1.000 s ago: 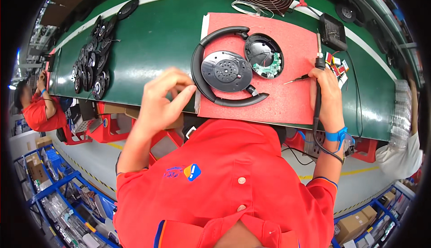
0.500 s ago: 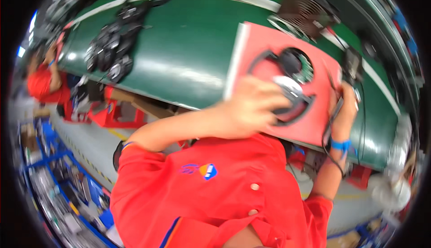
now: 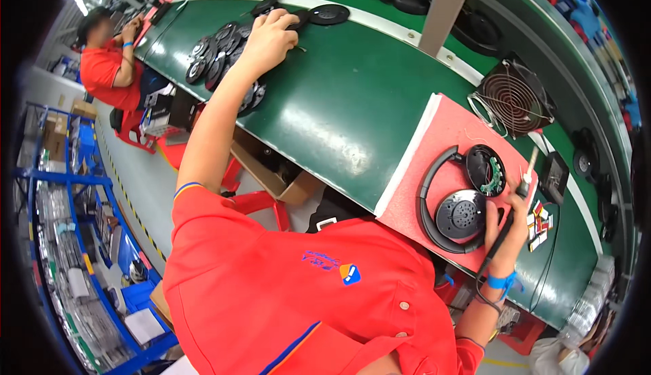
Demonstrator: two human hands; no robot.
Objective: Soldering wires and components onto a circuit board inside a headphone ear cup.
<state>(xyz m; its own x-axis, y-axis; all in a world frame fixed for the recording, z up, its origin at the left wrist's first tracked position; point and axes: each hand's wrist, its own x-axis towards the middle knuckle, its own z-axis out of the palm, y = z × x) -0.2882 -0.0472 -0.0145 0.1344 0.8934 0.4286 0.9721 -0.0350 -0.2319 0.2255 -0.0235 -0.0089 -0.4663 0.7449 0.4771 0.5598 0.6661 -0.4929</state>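
Observation:
My left hand (image 3: 271, 39) stretches out to the far left, its fingers bent and closed over a black round earcup part (image 3: 297, 24), which they partly hide. Beside it lies a pile of black round earcup parts (image 3: 224, 43), and another black disc (image 3: 329, 14) sits just past the fingertips. My right hand (image 3: 510, 229) grips a soldering iron (image 3: 525, 184) with its tip pointing up and away. To the left of that hand, black headphones (image 3: 422, 199) rest on a pink mat (image 3: 434, 144). One earcup (image 3: 485, 170) is open with a green circuit board inside; the other (image 3: 461, 213) shows a perforated face.
A fan with a round grille (image 3: 512, 97) stands behind the mat. Right of the mat are a small black box (image 3: 555, 177) and several small red-and-white pieces (image 3: 540, 226). A metal post (image 3: 447, 9) rises at the bench's back. A co-worker (image 3: 108, 63) sits at far left.
My left hand has left the headphones and swung far left to the earcup pile. The view has turned left. My right hand stays by the mat, the iron now plainly visible.

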